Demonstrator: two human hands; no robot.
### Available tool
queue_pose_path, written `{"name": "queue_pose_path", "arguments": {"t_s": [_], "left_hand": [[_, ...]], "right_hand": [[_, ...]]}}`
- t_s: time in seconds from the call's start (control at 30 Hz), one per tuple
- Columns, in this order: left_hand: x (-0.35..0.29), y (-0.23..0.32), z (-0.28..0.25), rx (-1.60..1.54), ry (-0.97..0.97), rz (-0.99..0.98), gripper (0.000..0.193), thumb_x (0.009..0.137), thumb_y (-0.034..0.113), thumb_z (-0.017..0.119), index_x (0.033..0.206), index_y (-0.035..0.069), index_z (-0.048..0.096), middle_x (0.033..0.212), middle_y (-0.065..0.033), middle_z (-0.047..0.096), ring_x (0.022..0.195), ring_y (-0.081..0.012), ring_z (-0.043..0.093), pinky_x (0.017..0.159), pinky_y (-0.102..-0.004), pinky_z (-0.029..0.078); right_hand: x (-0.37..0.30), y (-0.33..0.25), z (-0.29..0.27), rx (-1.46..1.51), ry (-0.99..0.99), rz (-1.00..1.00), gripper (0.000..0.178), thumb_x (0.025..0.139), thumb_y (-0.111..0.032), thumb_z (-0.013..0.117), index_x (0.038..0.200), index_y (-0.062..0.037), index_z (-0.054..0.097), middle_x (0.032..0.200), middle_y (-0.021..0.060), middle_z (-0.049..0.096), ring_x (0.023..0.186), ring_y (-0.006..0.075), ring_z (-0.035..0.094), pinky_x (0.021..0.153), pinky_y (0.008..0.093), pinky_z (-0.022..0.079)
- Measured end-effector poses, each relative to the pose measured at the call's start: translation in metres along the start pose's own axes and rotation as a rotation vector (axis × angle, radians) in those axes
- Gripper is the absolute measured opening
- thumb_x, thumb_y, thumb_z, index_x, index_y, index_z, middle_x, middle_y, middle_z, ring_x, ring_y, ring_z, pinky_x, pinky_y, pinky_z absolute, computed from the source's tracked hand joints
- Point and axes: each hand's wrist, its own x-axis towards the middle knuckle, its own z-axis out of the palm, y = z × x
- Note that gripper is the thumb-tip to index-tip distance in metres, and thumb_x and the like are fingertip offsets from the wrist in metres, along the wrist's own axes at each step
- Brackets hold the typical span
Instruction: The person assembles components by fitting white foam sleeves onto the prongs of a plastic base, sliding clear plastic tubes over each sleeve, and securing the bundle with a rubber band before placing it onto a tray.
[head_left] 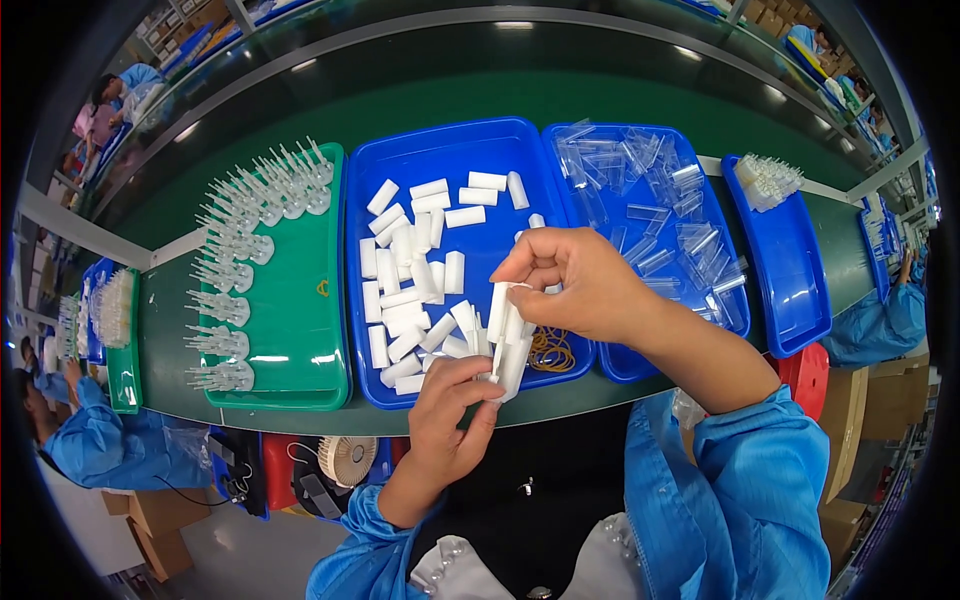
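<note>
My left hand (448, 412) is closed round the bottom of a clear pronged base (495, 377), which carries several upright white cylinders (517, 362). Above it, the thumb and fingers of my right hand (580, 280) pinch a white cylinder (499, 312) standing over a thin prong. Whether that prong is inside the cylinder is hard to make out. Both hands are over the front of a blue tray (510, 240) with many loose white cylinders (405, 245). Yellow rubber bands (552, 350) lie in the tray's near right corner, partly behind my right hand.
At left, a green tray (290, 345) holds rows of clear pronged bases (225, 307). A second blue tray (620, 355) on the right has clear plastic tubes (655, 215); beyond it stands a narrower blue tray (790, 290). Co-workers in blue sleeves (125, 440) sit at both sides.
</note>
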Motion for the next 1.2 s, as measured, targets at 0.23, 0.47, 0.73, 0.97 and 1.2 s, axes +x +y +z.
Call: {"name": "queue_pose_path", "arguments": {"t_s": [0.23, 0.47, 0.73, 0.97, 1.2], "left_hand": [[-0.001, 0.000, -0.001, 0.008, -0.030, 0.015, 0.023, 0.070, -0.008, 0.064, 0.089, 0.003, 0.061, 0.103, -0.0144, 0.056, 0.077, -0.0251, 0.054, 0.067, -0.0310, 0.045], [-0.005, -0.008, 0.001, -0.179, -0.007, 0.021, 0.024, 0.072, -0.007, 0.066, 0.094, 0.002, 0.058, 0.113, -0.0170, 0.048, 0.081, -0.0178, 0.055, 0.067, -0.0277, 0.047], [-0.008, -0.011, -0.003, -0.292, 0.025, -0.104, 0.026, 0.067, -0.005, 0.072, 0.088, 0.001, 0.058, 0.111, -0.0182, 0.049, 0.087, -0.0204, 0.058, 0.074, -0.0300, 0.049], [-0.010, -0.017, -0.005, -0.316, 0.034, -0.100, 0.024, 0.067, -0.005, 0.071, 0.087, 0.001, 0.059, 0.112, -0.0174, 0.051, 0.093, -0.0235, 0.059, 0.078, -0.0308, 0.049], [-0.009, -0.016, -0.004, -0.081, 0.007, 0.006, 0.028, 0.068, -0.006, 0.070, 0.091, 0.003, 0.058, 0.113, -0.0182, 0.051, 0.086, -0.0241, 0.061, 0.072, -0.0300, 0.050]], "right_hand": [[-0.005, 0.001, -0.004, -0.012, -0.099, 0.011, 0.014, 0.076, -0.004, 0.067, 0.090, -0.0002, 0.066, 0.087, 0.0091, 0.067, 0.080, 0.0129, 0.065, 0.075, 0.0256, 0.050], [-0.005, 0.011, -0.012, 0.053, -0.307, -0.047, 0.016, 0.073, -0.007, 0.074, 0.088, -0.0038, 0.069, 0.086, 0.0080, 0.068, 0.078, 0.0139, 0.065, 0.074, 0.0262, 0.050], [-0.008, 0.014, -0.005, 0.127, -0.324, -0.029, 0.014, 0.074, -0.008, 0.073, 0.085, -0.0018, 0.069, 0.080, 0.0066, 0.068, 0.079, 0.0127, 0.065, 0.076, 0.0253, 0.050], [0.030, 0.009, -0.016, -0.285, -0.131, -0.278, 0.017, 0.074, -0.015, 0.072, 0.089, -0.0071, 0.070, 0.087, 0.0058, 0.068, 0.077, 0.0143, 0.063, 0.070, 0.0270, 0.049], [0.106, 0.044, -0.005, -1.212, 0.040, -0.382, 0.026, 0.071, -0.009, 0.064, 0.097, -0.0060, 0.065, 0.089, 0.0113, 0.066, 0.077, 0.0243, 0.065, 0.065, 0.0359, 0.052]]}}
